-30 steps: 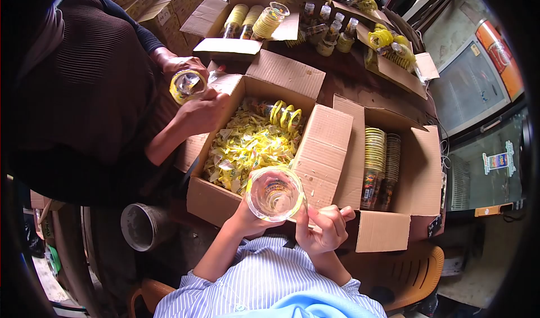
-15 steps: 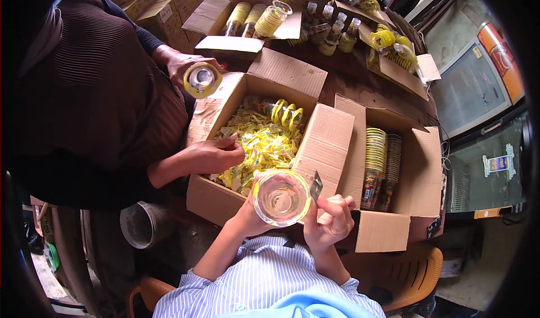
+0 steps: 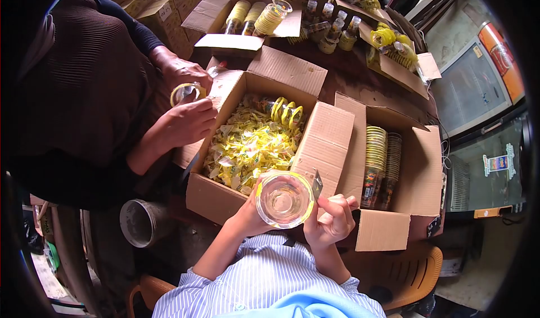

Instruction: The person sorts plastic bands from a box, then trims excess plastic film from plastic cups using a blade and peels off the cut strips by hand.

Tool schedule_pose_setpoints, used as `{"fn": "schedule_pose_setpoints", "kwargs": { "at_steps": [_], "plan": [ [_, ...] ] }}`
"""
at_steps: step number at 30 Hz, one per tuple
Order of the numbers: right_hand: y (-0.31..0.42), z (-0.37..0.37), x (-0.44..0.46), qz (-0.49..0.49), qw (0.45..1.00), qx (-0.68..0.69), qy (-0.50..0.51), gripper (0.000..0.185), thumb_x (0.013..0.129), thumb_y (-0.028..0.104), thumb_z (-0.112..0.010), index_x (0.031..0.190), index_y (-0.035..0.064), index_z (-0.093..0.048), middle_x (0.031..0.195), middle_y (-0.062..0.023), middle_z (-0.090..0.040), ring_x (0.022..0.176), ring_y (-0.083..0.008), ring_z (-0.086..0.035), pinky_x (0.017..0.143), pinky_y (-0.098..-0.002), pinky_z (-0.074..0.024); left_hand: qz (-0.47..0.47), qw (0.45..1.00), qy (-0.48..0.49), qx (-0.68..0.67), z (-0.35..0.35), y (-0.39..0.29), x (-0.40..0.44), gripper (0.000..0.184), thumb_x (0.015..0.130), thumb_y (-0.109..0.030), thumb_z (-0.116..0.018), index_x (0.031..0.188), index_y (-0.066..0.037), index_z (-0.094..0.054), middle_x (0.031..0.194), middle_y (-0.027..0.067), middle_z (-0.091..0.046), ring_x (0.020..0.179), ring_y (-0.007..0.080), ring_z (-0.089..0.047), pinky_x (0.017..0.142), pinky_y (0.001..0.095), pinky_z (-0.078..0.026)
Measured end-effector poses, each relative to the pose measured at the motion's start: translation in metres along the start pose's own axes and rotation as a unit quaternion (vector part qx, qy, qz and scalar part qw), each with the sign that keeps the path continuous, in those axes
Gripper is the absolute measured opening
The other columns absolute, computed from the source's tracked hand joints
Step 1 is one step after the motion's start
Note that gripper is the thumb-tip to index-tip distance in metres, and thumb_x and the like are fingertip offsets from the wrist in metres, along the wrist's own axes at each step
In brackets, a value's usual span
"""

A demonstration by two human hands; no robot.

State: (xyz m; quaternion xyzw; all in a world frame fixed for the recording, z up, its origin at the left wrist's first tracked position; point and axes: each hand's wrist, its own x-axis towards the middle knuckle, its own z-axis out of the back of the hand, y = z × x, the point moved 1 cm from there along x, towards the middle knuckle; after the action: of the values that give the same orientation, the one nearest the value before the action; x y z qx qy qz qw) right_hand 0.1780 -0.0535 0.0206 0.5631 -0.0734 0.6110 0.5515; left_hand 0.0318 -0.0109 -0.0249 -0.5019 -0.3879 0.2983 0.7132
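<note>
A clear plastic cup [image 3: 281, 201] with a yellow rim is held in my left hand [image 3: 247, 215], its round mouth facing me. My fingers wrap its left side. At the cup's right edge, my right hand [image 3: 331, 218] has its fingers closed on a small dark flat piece, like a blade [image 3: 318, 184], which stands up beside the rim. Just beyond my hands, a cardboard box [image 3: 216, 202] holds yellow plastic scraps [image 3: 253, 143] and a stack of yellow-ringed cups [image 3: 287, 113].
At left, a co-worker's hands [image 3: 191, 118] hold another cup [image 3: 183, 94]. To the right, a carton [image 3: 424, 171] contains stacked cups [image 3: 376, 166]. Farther back are a carton of cup stacks [image 3: 216, 14] and several bottles [image 3: 340, 28]. A grey bucket [image 3: 138, 223] lies at lower left.
My cup and the dark piece have shifted very slightly right. The co-worker's lower hand has gone from above the scraps to their own cup, which has moved left and turned.
</note>
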Motion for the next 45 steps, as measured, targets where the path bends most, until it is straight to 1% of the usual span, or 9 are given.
{"fn": "schedule_pose_setpoints", "kwargs": {
  "at_steps": [15, 18, 24, 27, 30, 33, 39, 42, 45],
  "plan": [
    [0.008, 0.005, -0.005, 0.031, 0.999, -0.015, 0.0, 0.021, 0.064, 0.004, -0.069, 0.08, 0.0112, -0.058, 0.058, 0.0063, -0.048, 0.047, -0.0078, -0.044, 0.068, -0.027, -0.0262, -0.019, 0.997, -0.002, 0.081, 0.005, 0.001, -0.003, 0.075, 0.068, -0.028, -0.072, 0.127, -0.003, -0.034, 0.124, 0.0108, -0.044, 0.12, 0.0234, -0.039, 0.108, 0.0392, -0.003],
    [0.007, 0.005, -0.005, 0.031, 0.999, -0.019, -0.001, 0.021, 0.065, 0.005, -0.069, 0.082, 0.0111, -0.059, 0.057, 0.0065, -0.047, 0.047, -0.0076, -0.043, 0.066, -0.0272, -0.0259, -0.071, 0.974, 0.031, 0.211, 0.007, -0.006, -0.003, 0.078, 0.065, -0.023, -0.075, 0.127, -0.001, -0.032, 0.122, 0.0137, -0.044, 0.119, 0.0256, -0.039, 0.107, 0.0395, -0.014],
    [0.005, 0.006, -0.005, 0.037, 0.999, -0.029, -0.008, 0.02, 0.065, 0.006, -0.069, 0.082, 0.0106, -0.059, 0.058, 0.0067, -0.046, 0.047, -0.0077, -0.043, 0.066, -0.027, -0.0259, -0.082, 0.982, 0.014, 0.168, 0.005, -0.013, 0.003, 0.088, 0.058, -0.012, -0.08, 0.124, 0.003, -0.023, 0.117, 0.0193, -0.044, 0.114, 0.0314, -0.042, 0.095, 0.0363, -0.035],
    [0.009, 0.009, -0.007, 0.019, 1.0, -0.019, 0.002, 0.013, 0.069, 0.004, -0.064, 0.078, 0.0083, -0.055, 0.059, -0.0002, -0.048, 0.049, -0.012, -0.042, 0.073, -0.0284, -0.0285, -0.096, 0.983, -0.002, 0.158, 0.006, -0.013, 0.003, 0.089, 0.059, -0.012, -0.08, 0.124, 0.003, -0.021, 0.116, 0.0186, -0.044, 0.112, 0.0322, -0.044, 0.096, 0.0373, -0.035],
    [0.009, 0.008, -0.007, 0.027, 0.999, -0.024, 0.006, 0.013, 0.069, 0.004, -0.064, 0.078, 0.0082, -0.056, 0.06, 0.0, -0.049, 0.049, -0.0118, -0.043, 0.077, -0.0284, -0.0289, -0.097, 0.98, -0.001, 0.173, 0.007, -0.016, 0.005, 0.091, 0.059, -0.012, -0.08, 0.125, 0.002, -0.018, 0.116, 0.0187, -0.044, 0.111, 0.0326, -0.045, 0.095, 0.0383, -0.036],
    [0.006, 0.006, -0.005, 0.039, 0.999, -0.025, -0.008, 0.019, 0.066, 0.005, -0.068, 0.082, 0.0106, -0.059, 0.057, 0.0064, -0.047, 0.047, -0.0077, -0.043, 0.067, -0.0266, -0.0256, -0.105, 0.978, 0.008, 0.181, 0.007, -0.016, 0.005, 0.095, 0.059, -0.012, -0.08, 0.125, 0.002, -0.014, 0.117, 0.0198, -0.043, 0.112, 0.0328, -0.044, 0.095, 0.0389, -0.036],
    [0.006, 0.004, -0.001, 0.019, 0.999, -0.019, 0.023, 0.011, 0.07, 0.005, -0.064, 0.077, 0.0086, -0.057, 0.057, -0.0002, -0.048, 0.049, -0.0118, -0.042, 0.076, -0.0287, -0.0295, -0.083, 0.977, 0.046, 0.19, 0.007, -0.007, -0.003, 0.087, 0.054, -0.013, -0.082, 0.123, -0.001, -0.031, 0.117, 0.0162, -0.045, 0.11, 0.0271, -0.046, 0.095, 0.0367, -0.036],
    [0.008, 0.004, 0.002, 0.015, 0.999, -0.002, 0.034, 0.013, 0.07, 0.005, -0.065, 0.078, 0.0086, -0.056, 0.057, -0.0006, -0.048, 0.048, -0.0116, -0.041, 0.072, -0.0287, -0.0296, -0.043, 0.991, -0.038, -0.123, 0.001, -0.004, -0.002, 0.08, 0.053, -0.014, -0.082, 0.119, -0.003, -0.04, 0.115, 0.012, -0.049, 0.108, 0.022, -0.048, 0.095, 0.0349, -0.036],
    [0.009, 0.003, 0.004, -0.006, 0.999, 0.029, 0.033, 0.014, 0.07, 0.005, -0.066, 0.078, 0.0083, -0.056, 0.057, -0.0009, -0.048, 0.049, -0.0119, -0.042, 0.072, -0.0279, -0.0298, -0.014, 0.99, -0.028, -0.135, 0.001, -0.016, 0.002, 0.078, 0.052, -0.013, -0.082, 0.118, -0.004, -0.041, 0.111, 0.0099, -0.052, 0.106, 0.0193, -0.05, 0.095, 0.0335, -0.037]
  ]
}}
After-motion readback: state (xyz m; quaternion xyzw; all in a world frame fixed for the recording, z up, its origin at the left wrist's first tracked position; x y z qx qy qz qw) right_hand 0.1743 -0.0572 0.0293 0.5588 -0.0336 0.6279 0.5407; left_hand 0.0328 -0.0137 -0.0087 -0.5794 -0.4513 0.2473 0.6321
